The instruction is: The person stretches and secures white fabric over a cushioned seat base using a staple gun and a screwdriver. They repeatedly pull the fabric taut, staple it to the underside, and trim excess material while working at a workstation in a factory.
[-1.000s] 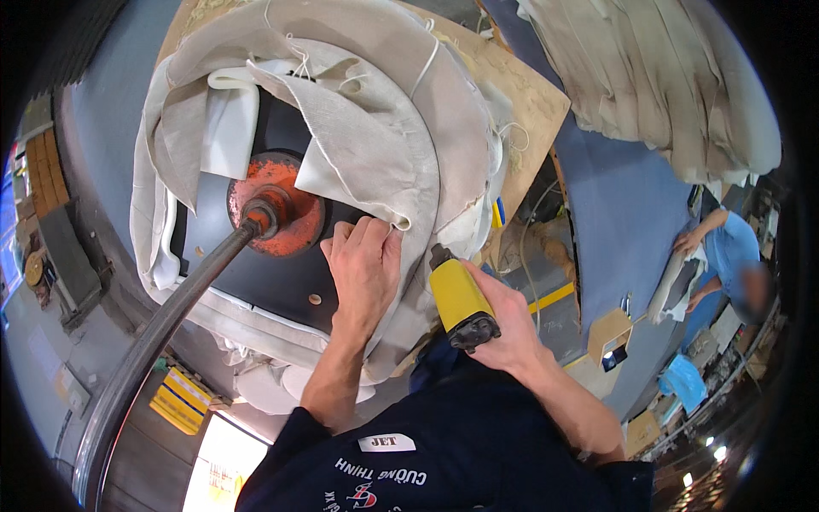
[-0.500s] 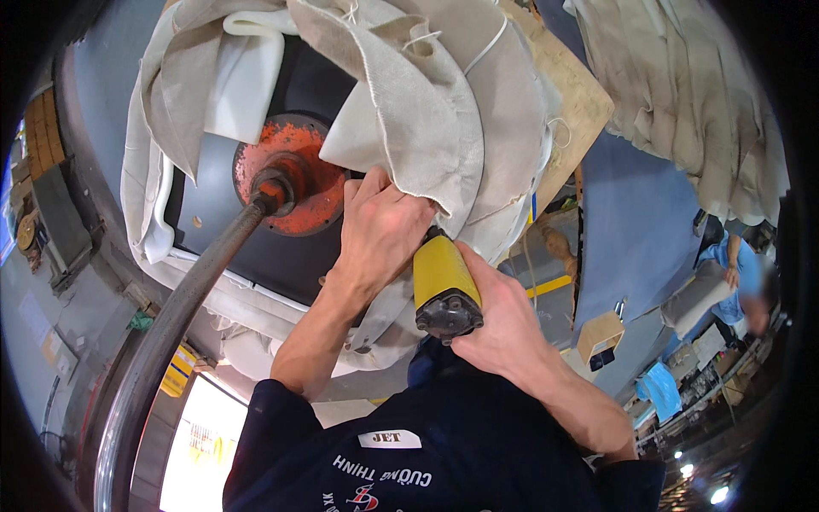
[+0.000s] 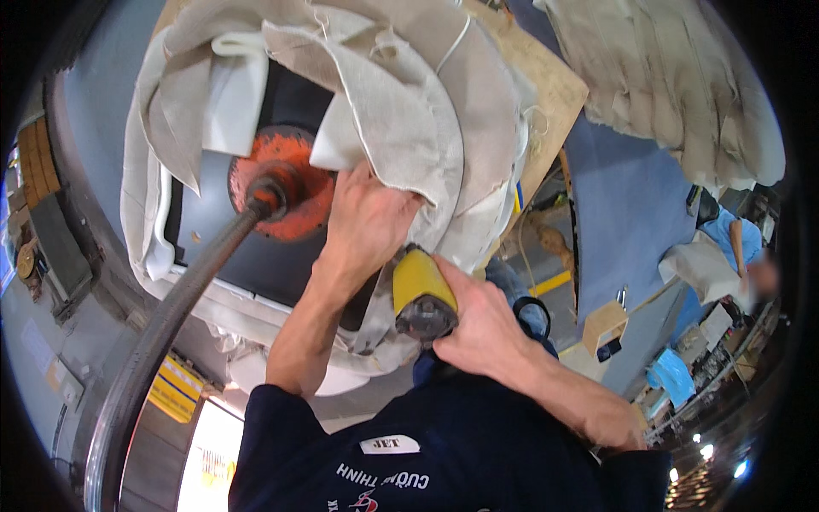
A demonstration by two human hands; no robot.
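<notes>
In my right hand [image 3: 482, 320] is a yellow and black staple gun [image 3: 420, 294], its fingers wrapped round the body. The tool's nose points away from me at the beige fabric [image 3: 409, 119], though its tip is partly hidden. My left hand [image 3: 371, 222] is closed on the edge of that fabric, just left of the tool. The cover wraps round a padded piece with a dark underside [image 3: 286, 90]. Against the underside sits a worn red round flange [image 3: 299, 200], joined to a thick metal bar [image 3: 179, 307] running to the lower left. White padding [image 3: 230, 111] shows under folds of cloth.
A wooden board [image 3: 554, 85] lies behind the padded piece. Beige fabric pieces [image 3: 657, 77] hang over a blue-grey surface [image 3: 627, 205] at the right. A small wooden box [image 3: 604, 328] stands there too. Further right, a person in blue [image 3: 738, 239] handles pale cloth.
The staple gun and my right hand have shifted slightly left and toward me, with the tool's nose now farther from the fabric edge. My left hand still grips the cloth.
</notes>
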